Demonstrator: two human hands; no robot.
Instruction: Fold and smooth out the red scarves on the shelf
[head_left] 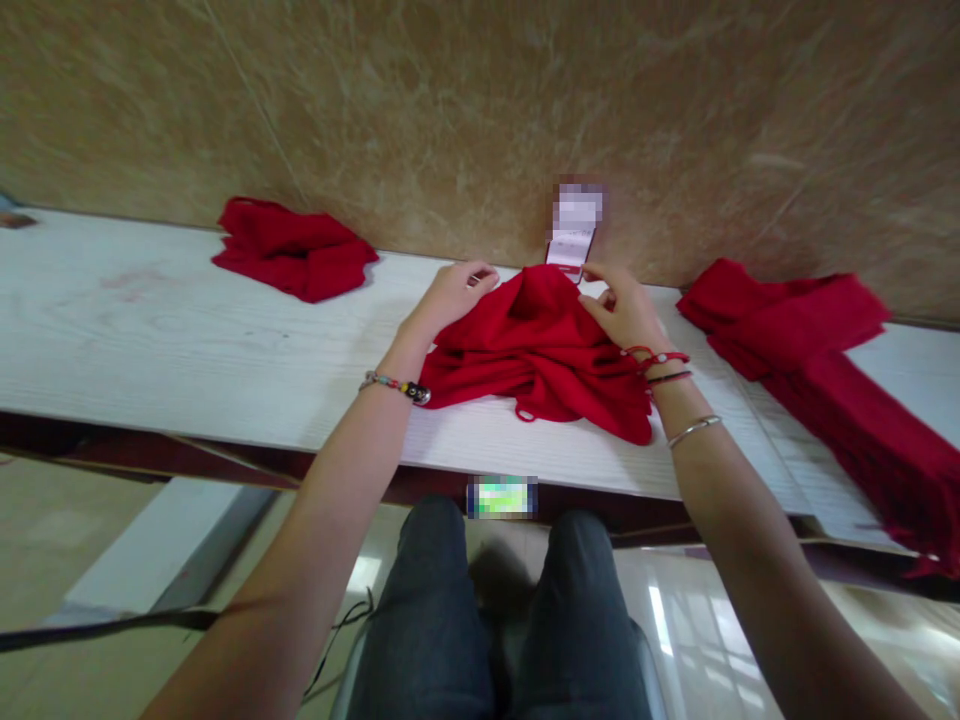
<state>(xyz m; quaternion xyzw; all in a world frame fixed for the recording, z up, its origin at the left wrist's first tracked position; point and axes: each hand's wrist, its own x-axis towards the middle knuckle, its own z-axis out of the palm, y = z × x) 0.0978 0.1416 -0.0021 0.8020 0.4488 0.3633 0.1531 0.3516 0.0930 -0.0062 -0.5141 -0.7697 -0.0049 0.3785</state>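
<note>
Red cloth (540,350) between the hands (450,293) (624,312)

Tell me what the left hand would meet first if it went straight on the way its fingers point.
Probably the raised top of the crumpled red cloth garment, then the white paper tag; depth is unclear.

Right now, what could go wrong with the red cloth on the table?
The red cloth is bunched between the left hand and right hand, so it may end up creased. Its lower edge lies near the table front and might slide off. The red pile on the right seems to hang past the edge and could slip down.
</note>
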